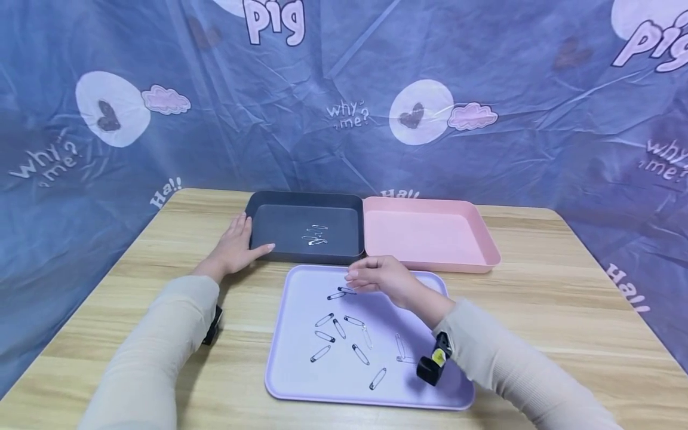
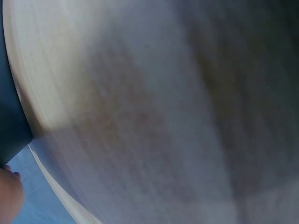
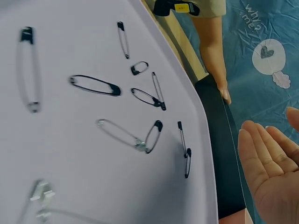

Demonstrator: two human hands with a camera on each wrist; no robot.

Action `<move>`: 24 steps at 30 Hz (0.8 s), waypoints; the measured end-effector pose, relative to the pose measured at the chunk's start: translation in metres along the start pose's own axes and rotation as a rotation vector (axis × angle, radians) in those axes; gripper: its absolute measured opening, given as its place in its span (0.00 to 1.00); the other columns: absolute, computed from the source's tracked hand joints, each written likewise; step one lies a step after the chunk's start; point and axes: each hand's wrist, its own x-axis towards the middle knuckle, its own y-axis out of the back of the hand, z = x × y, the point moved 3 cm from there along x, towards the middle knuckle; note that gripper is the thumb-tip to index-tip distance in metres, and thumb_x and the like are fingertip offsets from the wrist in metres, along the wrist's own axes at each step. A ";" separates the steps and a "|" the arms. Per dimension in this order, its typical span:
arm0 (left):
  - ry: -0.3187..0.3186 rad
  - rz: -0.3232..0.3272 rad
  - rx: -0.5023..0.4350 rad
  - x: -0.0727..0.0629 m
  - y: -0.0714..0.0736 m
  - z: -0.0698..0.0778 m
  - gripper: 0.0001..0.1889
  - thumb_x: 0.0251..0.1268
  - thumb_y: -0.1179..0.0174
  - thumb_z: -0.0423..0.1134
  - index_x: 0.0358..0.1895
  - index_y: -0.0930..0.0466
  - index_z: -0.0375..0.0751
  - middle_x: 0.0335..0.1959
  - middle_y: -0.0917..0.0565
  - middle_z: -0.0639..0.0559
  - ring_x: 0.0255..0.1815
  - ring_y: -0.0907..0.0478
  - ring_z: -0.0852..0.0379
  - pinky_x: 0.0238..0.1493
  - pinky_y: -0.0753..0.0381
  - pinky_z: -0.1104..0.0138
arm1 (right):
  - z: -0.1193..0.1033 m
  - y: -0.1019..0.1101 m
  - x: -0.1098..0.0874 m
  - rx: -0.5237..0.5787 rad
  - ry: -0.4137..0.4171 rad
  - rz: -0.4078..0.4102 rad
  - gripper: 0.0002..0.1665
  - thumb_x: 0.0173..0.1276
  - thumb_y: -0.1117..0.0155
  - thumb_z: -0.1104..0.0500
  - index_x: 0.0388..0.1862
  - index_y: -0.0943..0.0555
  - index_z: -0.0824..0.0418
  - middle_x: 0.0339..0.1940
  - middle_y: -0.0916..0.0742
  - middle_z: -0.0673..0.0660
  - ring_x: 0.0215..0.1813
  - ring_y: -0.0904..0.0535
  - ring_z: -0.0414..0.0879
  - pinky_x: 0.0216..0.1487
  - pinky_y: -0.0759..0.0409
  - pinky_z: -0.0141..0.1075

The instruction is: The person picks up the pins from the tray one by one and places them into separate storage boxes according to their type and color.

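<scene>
My left hand [image 1: 232,248] rests against the left front corner of a dark blue-grey tray [image 1: 279,224], fingers along its side and thumb at the rim. Several silver safety pins [image 1: 317,242] lie in that tray. Above the far part of a lavender tray [image 1: 306,382] hovers my right hand [image 1: 389,279]. Its fingers are extended, and the right wrist view shows the palm [image 3: 280,186] holding nothing. Black-headed safety pins [image 1: 339,329] are scattered over the lavender tray, with a few silver safety pins [image 1: 367,337] among them. Two black-headed pins lie just below my right fingertips.
A pink tray [image 1: 424,233] adjoins the dark tray on its right. All the trays stand on a wooden table [image 1: 548,286], in front of a blue printed cloth [image 1: 301,149]. The left wrist view shows mostly blurred tabletop [image 2: 140,116].
</scene>
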 end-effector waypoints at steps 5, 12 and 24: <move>0.000 0.001 -0.003 0.001 -0.001 0.000 0.52 0.53 0.63 0.69 0.63 0.66 0.24 0.65 0.67 0.32 0.65 0.71 0.41 0.62 0.66 0.52 | 0.004 0.007 -0.015 -0.010 -0.001 0.003 0.18 0.57 0.43 0.67 0.44 0.28 0.79 0.33 0.17 0.62 0.38 0.21 0.53 0.43 0.25 0.43; 0.006 -0.010 -0.001 0.000 -0.001 0.000 0.52 0.53 0.63 0.69 0.63 0.67 0.24 0.65 0.67 0.33 0.65 0.72 0.41 0.61 0.66 0.52 | 0.010 0.015 -0.030 -0.065 -0.011 -0.008 0.19 0.56 0.41 0.64 0.42 0.27 0.78 0.35 0.17 0.63 0.38 0.21 0.51 0.43 0.25 0.42; -0.002 -0.007 0.001 0.001 -0.001 0.001 0.52 0.54 0.63 0.69 0.63 0.67 0.23 0.65 0.67 0.32 0.65 0.71 0.41 0.61 0.65 0.52 | 0.022 0.030 -0.059 -0.181 -0.046 -0.021 0.21 0.54 0.39 0.61 0.41 0.26 0.78 0.34 0.17 0.60 0.37 0.21 0.51 0.41 0.24 0.40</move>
